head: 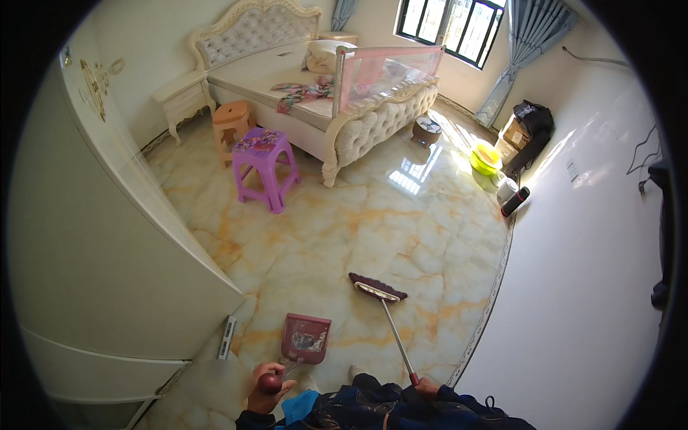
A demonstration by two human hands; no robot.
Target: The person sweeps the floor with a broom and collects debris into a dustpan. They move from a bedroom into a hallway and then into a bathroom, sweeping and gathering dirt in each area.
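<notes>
My left hand point(264, 388) is closed around the upper end of a dustpan's handle, just below its round dark red knob point(270, 383). The red dustpan point(307, 338) lies on the marbled tile floor in front of me, with grey and whitish debris in its pan. At lower right, my right hand point(428, 388) grips the red end of a broom's handle. From there the metal stick runs forward to the broom head point(378, 287), whose dark maroon bristles rest on the floor ahead and to the right of the dustpan. A blue cloth point(300, 407) hangs beside my left wrist.
A purple plastic stool point(266, 161) and an orange stool point(232, 121) stand by the bed point(371, 129). A small round stool point(427, 129) is at its foot. A yellow-green basin point(485, 161) and a black bottle point(516, 201) line the right wall. Left is a white wardrobe point(123, 258).
</notes>
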